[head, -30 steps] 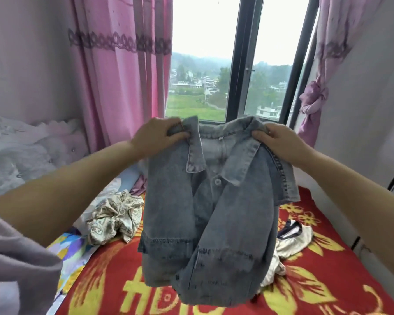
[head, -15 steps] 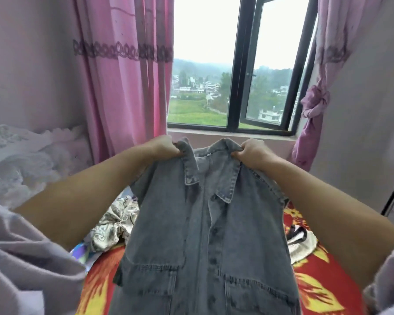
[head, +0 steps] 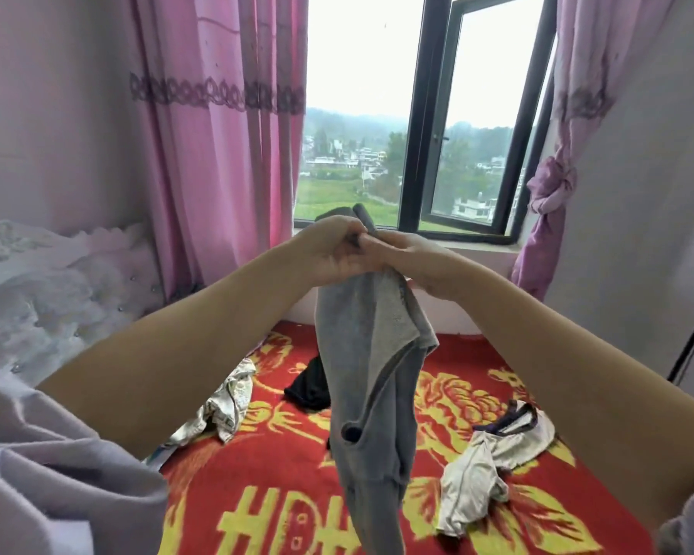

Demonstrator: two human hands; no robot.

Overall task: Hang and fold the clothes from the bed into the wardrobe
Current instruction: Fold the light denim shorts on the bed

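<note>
Both hands, left hand (head: 333, 250) and right hand (head: 409, 260), pinched the grey garment (head: 371, 354) at twelve o'clock; its trailing hem risked snagging bed (head: 297, 494) clothes.

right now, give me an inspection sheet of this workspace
surface: red blanket with yellow flowers on the bed
job's things: grey garment hangs folded lengthwise from both hands
clutter: patterned cloth, black cloth, cream garment lie on the blanket
hands: left hand and right hand grip the garment's top, close together
cables: nothing seen
surroundings: pink curtains, window, tufted headboard
</note>
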